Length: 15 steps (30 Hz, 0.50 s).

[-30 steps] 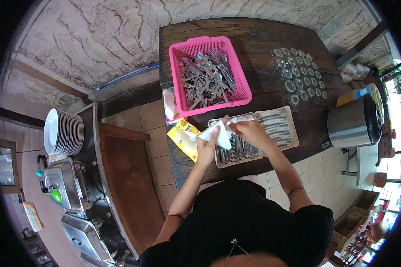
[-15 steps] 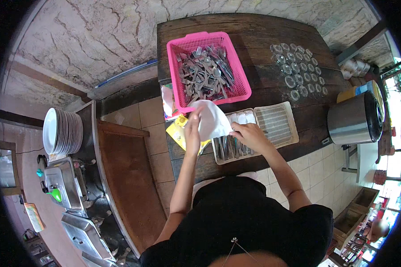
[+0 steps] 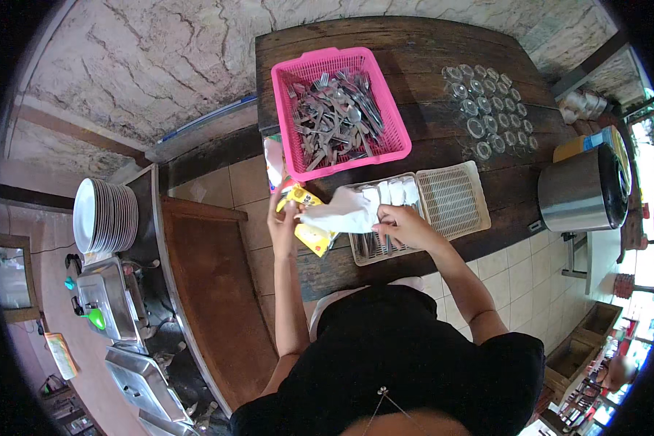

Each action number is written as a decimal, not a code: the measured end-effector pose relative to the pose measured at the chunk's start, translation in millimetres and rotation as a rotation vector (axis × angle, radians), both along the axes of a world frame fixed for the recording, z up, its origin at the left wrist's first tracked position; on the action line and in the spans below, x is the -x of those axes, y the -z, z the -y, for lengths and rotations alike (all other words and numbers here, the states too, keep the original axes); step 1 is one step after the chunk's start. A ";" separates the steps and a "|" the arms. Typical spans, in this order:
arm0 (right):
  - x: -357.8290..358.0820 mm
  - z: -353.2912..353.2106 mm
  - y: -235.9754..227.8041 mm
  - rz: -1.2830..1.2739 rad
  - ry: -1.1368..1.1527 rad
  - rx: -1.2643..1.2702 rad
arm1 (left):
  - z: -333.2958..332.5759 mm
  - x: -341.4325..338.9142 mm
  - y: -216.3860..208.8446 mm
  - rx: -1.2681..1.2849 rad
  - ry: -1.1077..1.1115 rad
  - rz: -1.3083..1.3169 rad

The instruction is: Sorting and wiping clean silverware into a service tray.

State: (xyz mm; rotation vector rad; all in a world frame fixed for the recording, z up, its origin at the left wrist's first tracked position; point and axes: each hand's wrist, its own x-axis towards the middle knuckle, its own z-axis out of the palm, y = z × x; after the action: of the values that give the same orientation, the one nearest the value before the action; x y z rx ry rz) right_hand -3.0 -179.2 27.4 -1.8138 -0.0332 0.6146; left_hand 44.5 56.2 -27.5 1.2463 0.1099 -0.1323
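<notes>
A white paper napkin (image 3: 343,211) stretches between my hands above the near edge of the dark wooden table (image 3: 429,47). My left hand (image 3: 284,225) is closed on its left end, beside a yellow packet (image 3: 314,237). At the other end, my right hand (image 3: 408,227) pinches the napkin's lower corner. Whether cutlery lies inside the napkin is hidden. Just beneath the right hand sits a cream plastic basket (image 3: 479,207), its left part holding loose cutlery (image 3: 370,245) and a row of white-wrapped bundles (image 3: 400,192).
A pink basket (image 3: 400,149) heaped with forks, spoons and knives (image 3: 338,116) stands behind my hands. Rows of upturned glasses (image 3: 489,109) fill the back right, near a steel pot (image 3: 580,190). At left, stacked plates (image 3: 107,216) and metal trays (image 3: 109,299) line a counter.
My left hand has moved left and slightly down. The napkin, held up and spread before, now lies lower and is drawn out lengthwise. My right hand has barely shifted.
</notes>
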 end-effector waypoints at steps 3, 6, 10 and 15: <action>1.0 0.9 -8.0 -0.067 -0.031 -0.149 | -3.2 -1.1 -0.8 0.139 -0.005 0.238; 0.3 2.9 -23.6 -0.216 -0.076 -0.231 | 5.6 2.1 -0.7 -0.058 0.429 0.457; 0.5 0.4 -34.7 -0.322 -0.153 -0.292 | 19.3 15.4 7.0 -0.139 0.430 0.329; -4.0 11.9 -43.1 -0.215 -0.117 -0.238 | 20.8 22.4 21.5 -0.381 0.434 0.225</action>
State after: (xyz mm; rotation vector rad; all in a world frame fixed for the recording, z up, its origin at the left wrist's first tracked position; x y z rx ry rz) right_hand 1.0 -191.1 70.5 -1.5159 -0.0648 0.8501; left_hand 22.0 35.4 -49.0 1.6437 -0.3482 -0.3576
